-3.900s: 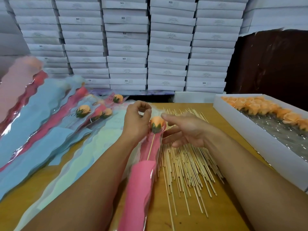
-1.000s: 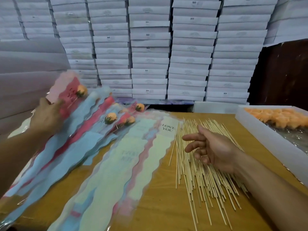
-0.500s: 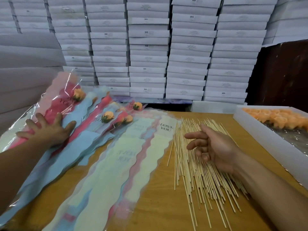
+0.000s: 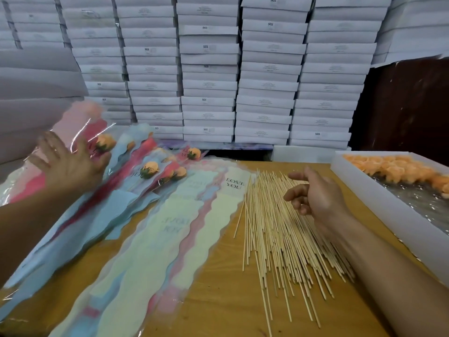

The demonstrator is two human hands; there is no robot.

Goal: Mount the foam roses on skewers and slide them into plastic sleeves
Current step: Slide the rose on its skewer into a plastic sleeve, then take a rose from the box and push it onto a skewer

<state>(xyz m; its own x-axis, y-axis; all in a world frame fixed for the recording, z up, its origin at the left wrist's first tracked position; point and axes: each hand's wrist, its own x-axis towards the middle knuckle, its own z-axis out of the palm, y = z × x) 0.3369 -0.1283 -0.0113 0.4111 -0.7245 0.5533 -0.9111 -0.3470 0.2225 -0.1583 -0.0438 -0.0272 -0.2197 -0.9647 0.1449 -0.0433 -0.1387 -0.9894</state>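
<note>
My left hand (image 4: 69, 164) lies flat with spread fingers on a pink sleeve (image 4: 73, 132) that holds an orange foam rose (image 4: 105, 142), on top of a pile of filled sleeves (image 4: 150, 171) at the left. Empty pastel sleeves (image 4: 170, 227), one printed "LOVE YOU", lie fanned in the middle of the table. A heap of bamboo skewers (image 4: 274, 227) lies to their right. My right hand (image 4: 315, 193) hovers over the skewers with loosely curled fingers and holds nothing. Loose orange roses (image 4: 393, 169) fill a white box (image 4: 388, 210) at the right.
Stacks of white flat boxes (image 4: 209, 69) form a wall behind the wooden table (image 4: 218, 300). More boxes lean at the far left (image 4: 31, 93). A dark panel (image 4: 408, 105) stands at the back right.
My left hand carried the sleeved rose to the pile at the left and now presses it flat there. My right hand has stayed over the skewers.
</note>
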